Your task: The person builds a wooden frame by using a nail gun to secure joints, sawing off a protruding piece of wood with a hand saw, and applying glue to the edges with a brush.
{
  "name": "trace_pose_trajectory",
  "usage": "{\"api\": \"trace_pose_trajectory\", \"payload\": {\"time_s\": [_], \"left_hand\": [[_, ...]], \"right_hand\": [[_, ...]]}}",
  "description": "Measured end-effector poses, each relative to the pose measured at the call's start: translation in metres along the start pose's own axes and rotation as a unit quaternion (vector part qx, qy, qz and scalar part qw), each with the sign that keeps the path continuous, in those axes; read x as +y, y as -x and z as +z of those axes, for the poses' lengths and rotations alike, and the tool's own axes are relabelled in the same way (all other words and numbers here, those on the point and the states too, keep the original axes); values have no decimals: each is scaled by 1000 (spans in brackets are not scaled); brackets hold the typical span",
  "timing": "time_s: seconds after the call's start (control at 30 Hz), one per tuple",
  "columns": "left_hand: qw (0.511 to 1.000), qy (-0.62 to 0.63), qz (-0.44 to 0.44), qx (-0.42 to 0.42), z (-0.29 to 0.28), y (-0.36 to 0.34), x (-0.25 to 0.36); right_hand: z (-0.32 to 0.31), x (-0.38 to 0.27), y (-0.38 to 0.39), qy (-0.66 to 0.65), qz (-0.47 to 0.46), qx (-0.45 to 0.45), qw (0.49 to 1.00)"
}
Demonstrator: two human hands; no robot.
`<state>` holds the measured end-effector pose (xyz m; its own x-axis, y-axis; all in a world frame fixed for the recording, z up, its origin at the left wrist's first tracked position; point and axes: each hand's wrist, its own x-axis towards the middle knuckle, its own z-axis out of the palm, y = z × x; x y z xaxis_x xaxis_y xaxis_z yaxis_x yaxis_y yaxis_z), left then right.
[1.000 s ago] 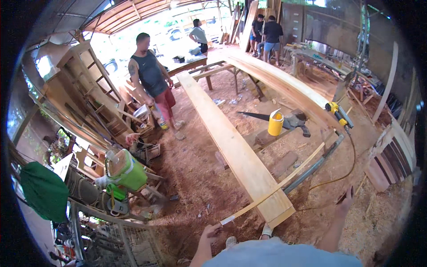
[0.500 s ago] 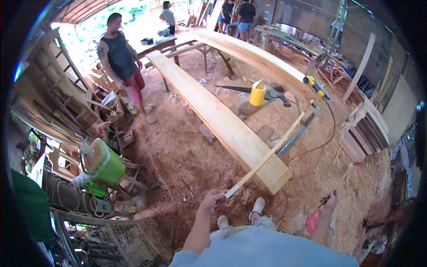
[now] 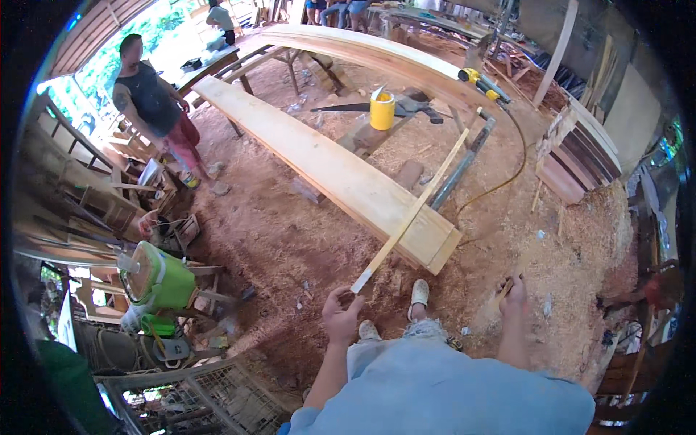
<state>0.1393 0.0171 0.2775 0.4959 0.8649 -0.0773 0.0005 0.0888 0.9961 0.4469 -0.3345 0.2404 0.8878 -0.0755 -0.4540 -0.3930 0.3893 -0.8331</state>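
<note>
My left hand has its fingers curled at the pale near end of a long thin wooden strip. That strip lies slantwise across the near end of a long wide plank, its far end beside a grey pipe. Over the sawdust to the right, my right hand is closed around a thin brown stick-like piece; most of it is hidden by the fingers. Neither hand touches the plank.
A yellow bucket and a yellow power tool with a trailing cord stand beyond the plank. More long boards lie behind. At left are a green container and a standing person; stacked wood is at right.
The view has shifted, so the plank and strip sit higher and further left. My left hand stays at the strip's end. A red thing by my right hand no longer shows.
</note>
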Motion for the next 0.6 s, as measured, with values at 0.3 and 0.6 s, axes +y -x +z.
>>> {"api": "trace_pose_trajectory", "payload": {"time_s": [0.3, 0.6], "left_hand": [[997, -32, 68, -11, 5, -14, 10], [997, 17, 11, -78, 5, -20, 1]], "right_hand": [[27, 4, -5, -48, -20, 6, 999], [76, -7, 46, -38, -55, -79, 995]]}}
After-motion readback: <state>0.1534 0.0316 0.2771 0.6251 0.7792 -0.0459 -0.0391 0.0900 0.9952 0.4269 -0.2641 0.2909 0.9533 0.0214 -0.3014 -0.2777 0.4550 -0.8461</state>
